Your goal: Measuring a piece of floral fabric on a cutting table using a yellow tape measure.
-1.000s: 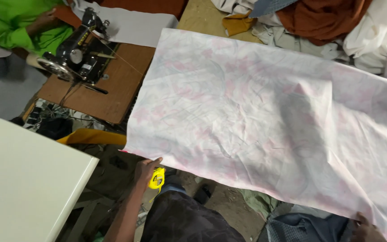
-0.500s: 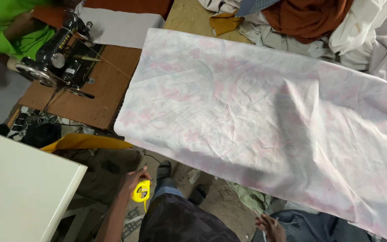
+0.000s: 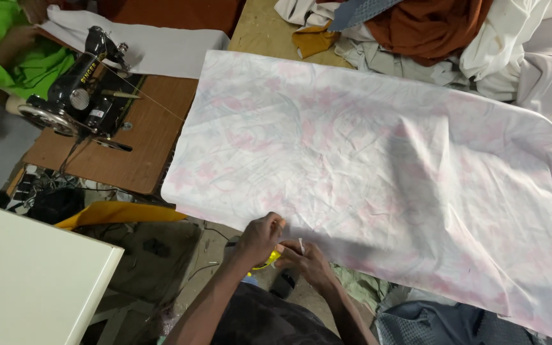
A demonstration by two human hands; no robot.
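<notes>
Yellow plastic shows between two hands at the near edge of the view: one small yellow object (image 3: 264, 260), too hidden to identify, sits just under the left hand (image 3: 260, 236). That hand is curled, fingers bent down, pinching the near hem of one large white cotton sheet with a faint pink floral print (image 3: 378, 166). The right hand (image 3: 311, 259) lies just beside it, fingers closed around something thin and pale; what it grips cannot be told. Both forearms come up from the bottom of the frame, meeting at the hem.

The sheet lies spread flat over one bare wooden table (image 3: 257, 29), its right end drooping off the edge. To the left stands one white flat-topped cabinet (image 3: 27, 281). Beyond it, one black sewing machine (image 3: 81, 92) rests on a brown wooden stand (image 3: 142, 147), bearing a small round silver plate and a pale rectangular label on its side. Behind it sits another person in a green sleeve (image 3: 7, 57). Farthest off, one heap of rust-brown and white cloths (image 3: 455, 32) crowds the table.
</notes>
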